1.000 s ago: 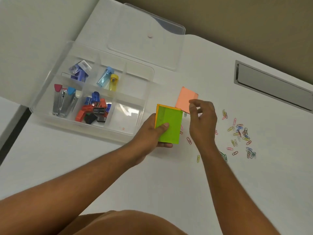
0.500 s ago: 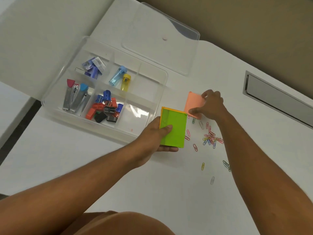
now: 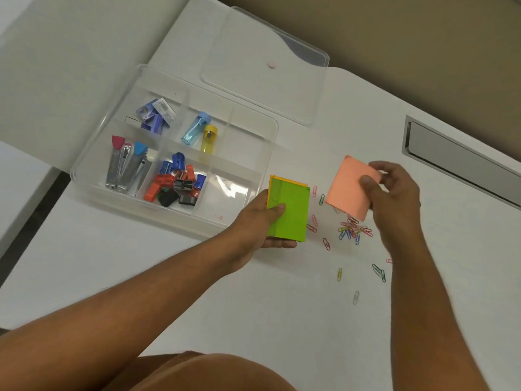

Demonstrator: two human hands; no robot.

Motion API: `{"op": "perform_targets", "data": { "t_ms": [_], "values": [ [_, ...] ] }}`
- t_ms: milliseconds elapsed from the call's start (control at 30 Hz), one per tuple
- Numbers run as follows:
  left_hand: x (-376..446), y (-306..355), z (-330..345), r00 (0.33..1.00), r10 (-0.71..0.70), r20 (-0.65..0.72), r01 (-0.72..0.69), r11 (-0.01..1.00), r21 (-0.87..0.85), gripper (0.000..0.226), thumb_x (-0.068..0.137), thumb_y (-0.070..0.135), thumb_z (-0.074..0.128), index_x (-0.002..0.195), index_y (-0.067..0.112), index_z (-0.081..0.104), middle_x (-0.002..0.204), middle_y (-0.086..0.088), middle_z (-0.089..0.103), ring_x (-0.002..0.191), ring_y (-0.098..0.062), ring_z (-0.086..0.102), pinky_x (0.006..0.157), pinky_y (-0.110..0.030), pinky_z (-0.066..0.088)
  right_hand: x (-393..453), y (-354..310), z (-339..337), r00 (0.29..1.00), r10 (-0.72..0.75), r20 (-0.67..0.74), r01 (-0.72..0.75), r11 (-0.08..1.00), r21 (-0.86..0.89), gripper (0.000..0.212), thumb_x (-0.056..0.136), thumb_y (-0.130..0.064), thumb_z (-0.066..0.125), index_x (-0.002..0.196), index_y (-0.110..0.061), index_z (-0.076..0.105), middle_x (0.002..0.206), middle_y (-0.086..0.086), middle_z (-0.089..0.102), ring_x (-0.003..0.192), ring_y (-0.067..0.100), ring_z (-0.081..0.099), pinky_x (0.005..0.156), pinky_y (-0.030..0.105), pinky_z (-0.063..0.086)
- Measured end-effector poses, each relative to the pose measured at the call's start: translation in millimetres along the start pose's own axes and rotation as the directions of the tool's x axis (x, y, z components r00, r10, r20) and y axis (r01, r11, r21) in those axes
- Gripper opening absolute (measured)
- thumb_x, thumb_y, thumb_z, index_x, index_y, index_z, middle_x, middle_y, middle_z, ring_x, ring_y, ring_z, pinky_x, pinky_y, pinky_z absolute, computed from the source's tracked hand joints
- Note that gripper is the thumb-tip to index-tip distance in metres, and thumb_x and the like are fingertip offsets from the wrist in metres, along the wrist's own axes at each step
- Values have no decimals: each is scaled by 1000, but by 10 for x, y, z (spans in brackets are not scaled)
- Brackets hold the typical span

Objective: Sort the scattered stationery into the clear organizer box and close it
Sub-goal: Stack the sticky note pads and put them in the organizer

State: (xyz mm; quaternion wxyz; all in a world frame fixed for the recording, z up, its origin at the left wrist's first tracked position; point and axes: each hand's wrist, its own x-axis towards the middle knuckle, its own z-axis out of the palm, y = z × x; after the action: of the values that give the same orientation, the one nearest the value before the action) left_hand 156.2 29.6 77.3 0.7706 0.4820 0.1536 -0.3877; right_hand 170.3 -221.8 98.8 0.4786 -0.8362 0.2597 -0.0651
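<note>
Now your right hand point(image 3: 392, 190) pinches the orange note pad point(image 3: 349, 187) clear of the table, while your left hand point(image 3: 259, 224) clamps the green stack point(image 3: 290, 213) just to that pinch's left, long edges near parallel.

Soft, even light keeps the white tabletop point(image 3: 197, 277) bright with only faint shadows, glare streaks the clear box point(image 3: 234, 190), motion blur smears the right hand point(image 3: 392, 190) and forearm, and wide-angle distortion bends the edges.
</note>
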Motion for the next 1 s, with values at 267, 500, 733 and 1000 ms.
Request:
{"op": "perform_targets", "data": {
  "t_ms": [267, 500, 733, 1000],
  "values": [
    [-73, -53, 137, 986, -89, 138, 90, 996, -5, 30, 104, 38, 53, 133, 37, 62, 121, -8, 75, 103, -31, 74, 86, -51, 61, -964, 28, 674, 990, -84, -116, 79, 996, -44, 19, 104, -25, 54, 123, -26, 58, 121, -10, 57, 102, 12, 57, 81, 24, 48],
    [-157, -82, 81, 966, -146, 215, 169, 981, -94, 51, 100, 62, 41, 130, 30, 67, 129, -9, 72, 127, -32, 64, 108, -59, 48, -1130, -49, 975, 961, -219, -171, 197, 971, -133, 16, 106, -23, 44, 121, -27, 50, 126, -8, 49, 121, 16, 48, 102, 46, 45],
    [-205, -4, 2, 995, -68, 79, 73, 996, -57, 51, 98, 64, 49, 133, 29, 62, 121, -8, 75, 110, -30, 73, 91, -49, 61, -1031, -263, 628, 912, -231, 338, 280, 954, -106, 66, 93, -29, 66, 152, -27, 36, 153, -13, 38, 141, 3, 37, 101, 12, 41],
    [-227, 141, -99, 980, -23, 197, 16, 999, 38, 52, 102, 59, 44, 145, 33, 55, 133, -1, 70, 115, -24, 72, 102, -47, 55, -939, -415, 608, 827, -210, 522, 345, 922, -177, 136, 60, -51, 95, 160, -44, 3, 153, -25, 27, 145, 8, 32, 102, 50, 53]
  ]
}}
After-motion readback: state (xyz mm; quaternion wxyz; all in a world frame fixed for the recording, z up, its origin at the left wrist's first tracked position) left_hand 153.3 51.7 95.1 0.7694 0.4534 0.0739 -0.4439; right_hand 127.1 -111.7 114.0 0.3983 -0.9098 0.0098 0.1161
